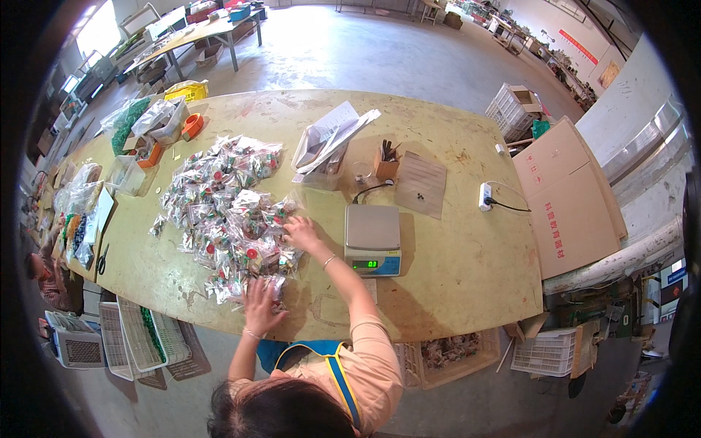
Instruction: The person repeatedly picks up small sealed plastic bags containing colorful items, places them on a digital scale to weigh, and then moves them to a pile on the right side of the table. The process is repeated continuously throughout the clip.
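A wide pile of small clear plastic bags (pixel 219 191) with mixed small parts, some red and green, covers the left middle of the table. My left hand (pixel 262 307) lies with its fingers spread on the bags at the pile's near edge. My right hand (pixel 302 234) touches the pile's right edge; its fingertips are partly hidden, and whether they grip a bag cannot be told. Just right of that hand stands a digital weighing scale (pixel 372 230) with a bare metal pan and a lit green display. Beyond the scale lies a brown sheet (pixel 420 183) with small dark pieces on it.
A plastic bin of papers (pixel 323 159) and a pen holder (pixel 387 164) stand behind the scale. Scissors (pixel 102 260) lie at left, near bins and an orange tape roll (pixel 192 126). A power strip (pixel 484 197) lies right. A co-worker (pixel 52 279) is at far left.
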The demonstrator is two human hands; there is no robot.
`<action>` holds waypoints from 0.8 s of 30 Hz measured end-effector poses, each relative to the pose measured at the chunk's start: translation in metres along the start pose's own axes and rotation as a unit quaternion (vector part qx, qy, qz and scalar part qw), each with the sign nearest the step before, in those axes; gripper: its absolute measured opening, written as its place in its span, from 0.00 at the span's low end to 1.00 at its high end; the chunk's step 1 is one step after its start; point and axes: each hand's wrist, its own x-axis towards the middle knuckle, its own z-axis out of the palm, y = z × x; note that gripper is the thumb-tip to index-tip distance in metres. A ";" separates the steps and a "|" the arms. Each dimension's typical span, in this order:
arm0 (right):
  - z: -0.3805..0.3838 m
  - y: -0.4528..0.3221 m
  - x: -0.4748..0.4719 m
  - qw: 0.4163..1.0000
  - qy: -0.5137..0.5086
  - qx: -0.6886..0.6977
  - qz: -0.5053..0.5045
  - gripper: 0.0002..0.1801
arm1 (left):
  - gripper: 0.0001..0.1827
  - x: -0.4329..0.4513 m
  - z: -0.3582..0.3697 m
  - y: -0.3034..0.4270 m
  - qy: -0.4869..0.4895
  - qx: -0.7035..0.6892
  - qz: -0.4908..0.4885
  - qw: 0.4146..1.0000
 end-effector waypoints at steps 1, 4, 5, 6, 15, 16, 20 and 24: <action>0.001 -0.002 -0.001 0.998 -0.058 -0.018 0.006 0.25 | 0.50 0.001 0.007 0.014 -0.004 0.024 0.007 1.000; -0.006 -0.003 -0.004 0.990 -0.134 -0.051 -0.001 0.21 | 0.48 0.011 0.020 0.017 0.025 0.067 0.015 0.997; -0.010 -0.002 -0.007 0.982 -0.175 -0.064 0.015 0.20 | 0.48 0.011 0.024 0.012 0.042 0.077 0.017 0.996; -0.013 0.002 -0.017 0.991 -0.130 -0.010 -0.018 0.19 | 0.44 0.014 0.027 0.005 0.068 0.069 0.033 0.995; -0.004 0.020 -0.087 0.973 -0.059 0.214 -0.066 0.13 | 0.38 0.036 0.025 0.008 0.142 -0.004 -0.008 0.990; -0.009 0.023 -0.093 0.961 -0.023 0.264 -0.079 0.13 | 0.38 0.035 0.021 0.018 0.149 -0.013 -0.017 0.989; -0.060 0.037 -0.130 0.921 -0.037 0.388 -0.011 0.14 | 0.40 0.056 0.014 0.050 0.173 -0.141 0.042 0.974; -0.114 0.044 -0.156 0.904 -0.037 0.425 0.035 0.15 | 0.21 0.115 0.049 0.086 0.044 -0.573 -0.082 0.814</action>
